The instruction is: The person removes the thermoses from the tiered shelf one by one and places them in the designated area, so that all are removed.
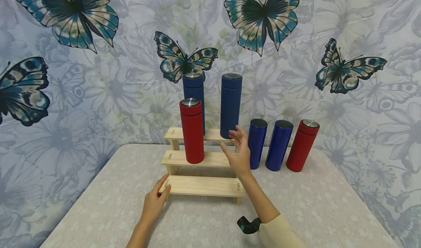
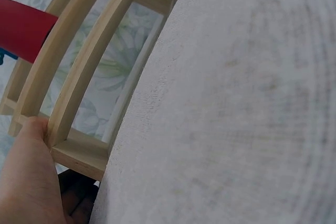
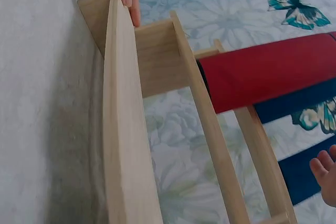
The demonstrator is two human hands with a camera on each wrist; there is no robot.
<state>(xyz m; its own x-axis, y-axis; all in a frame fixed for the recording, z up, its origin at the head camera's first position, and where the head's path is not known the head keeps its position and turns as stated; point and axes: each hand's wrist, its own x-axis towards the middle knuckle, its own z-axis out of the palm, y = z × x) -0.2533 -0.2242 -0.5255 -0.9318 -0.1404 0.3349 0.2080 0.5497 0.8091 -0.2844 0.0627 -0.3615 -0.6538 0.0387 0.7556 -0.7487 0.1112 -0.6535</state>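
Observation:
My left hand (image 1: 154, 200) grips the left end of the bottom step of a three-tier wooden stand (image 1: 204, 186); in the left wrist view its thumb lies on the wood. My right hand (image 1: 241, 157) is raised at the stand's right side, fingers spread and holding nothing. Its fingertips overlap the foot of a dark blue thermos flask (image 1: 231, 105) on the top tier. Another blue thermos flask (image 1: 193, 87) stands left on that tier, partly hidden behind a red thermos flask (image 1: 192, 134) with a silver lid, upright on the middle tier.
On the table (image 1: 108, 204), right of the stand, two brighter blue flasks (image 1: 257, 145) and a second red flask (image 1: 302, 147) stand in a row. Behind them rises a butterfly-patterned wall covering (image 1: 279, 79). A black device (image 1: 249, 225) sits at the right wrist.

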